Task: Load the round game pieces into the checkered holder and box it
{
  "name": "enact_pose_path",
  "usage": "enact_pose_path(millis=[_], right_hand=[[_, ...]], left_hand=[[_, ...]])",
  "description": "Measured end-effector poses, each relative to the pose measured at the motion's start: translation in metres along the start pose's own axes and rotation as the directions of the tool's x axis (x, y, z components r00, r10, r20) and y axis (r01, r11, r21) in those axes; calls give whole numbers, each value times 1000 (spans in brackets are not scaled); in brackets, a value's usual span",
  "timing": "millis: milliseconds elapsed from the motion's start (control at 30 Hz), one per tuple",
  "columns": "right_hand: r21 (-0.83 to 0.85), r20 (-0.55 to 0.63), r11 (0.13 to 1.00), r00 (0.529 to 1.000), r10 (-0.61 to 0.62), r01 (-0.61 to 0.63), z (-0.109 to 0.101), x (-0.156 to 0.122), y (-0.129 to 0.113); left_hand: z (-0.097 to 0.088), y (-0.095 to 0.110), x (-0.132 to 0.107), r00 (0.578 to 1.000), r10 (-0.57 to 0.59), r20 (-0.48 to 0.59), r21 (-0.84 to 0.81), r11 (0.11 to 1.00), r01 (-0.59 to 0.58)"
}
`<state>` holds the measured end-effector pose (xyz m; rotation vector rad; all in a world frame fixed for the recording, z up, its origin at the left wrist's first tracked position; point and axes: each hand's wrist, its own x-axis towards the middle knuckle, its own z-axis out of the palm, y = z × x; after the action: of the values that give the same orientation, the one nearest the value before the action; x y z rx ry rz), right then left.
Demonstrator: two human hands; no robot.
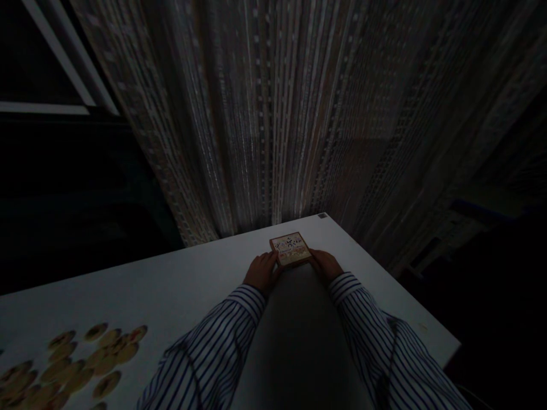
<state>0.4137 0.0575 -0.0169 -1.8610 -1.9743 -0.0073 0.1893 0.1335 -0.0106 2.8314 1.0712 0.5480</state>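
A small, flat brown box (292,249) with dark lettering on its pale printed lid sits near the far side of the white table. My left hand (261,272) grips its left side, fingers curled against the edge and lid corner. On the opposite side, my right hand (325,265) holds the right edge, its fingers partly hidden. Both arms reach forward in striped sleeves. The scene is dim, so whether the box rests on the table or is slightly raised is unclear.
Several round wooden game pieces (106,359), some with red or dark markings, lie heaped at the table's lower left. A patterned curtain (273,114) hangs behind the white table (171,285). A small dark square (322,216) marks the far corner.
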Motion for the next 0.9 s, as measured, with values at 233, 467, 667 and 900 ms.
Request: enact_pose_path(millis=[233,467,667,900], right_hand=[[-15,4,1000,1000,-6,6,-3,1,-3],[-55,9,998,1000,29,-28,-4,0,-6],[-62,30,997,999,39,-37,-2,2,-4],[-73,32,997,999,33,-31,-2,2,-5]], left_hand=[[-2,2,0,998,-39,45,21,999,38],[-7,5,0,999,-29,36,17,999,29],[-4,1,1,1000,3,26,-10,1000,-3],[0,-3,0,1000,26,-4,-21,999,-26]])
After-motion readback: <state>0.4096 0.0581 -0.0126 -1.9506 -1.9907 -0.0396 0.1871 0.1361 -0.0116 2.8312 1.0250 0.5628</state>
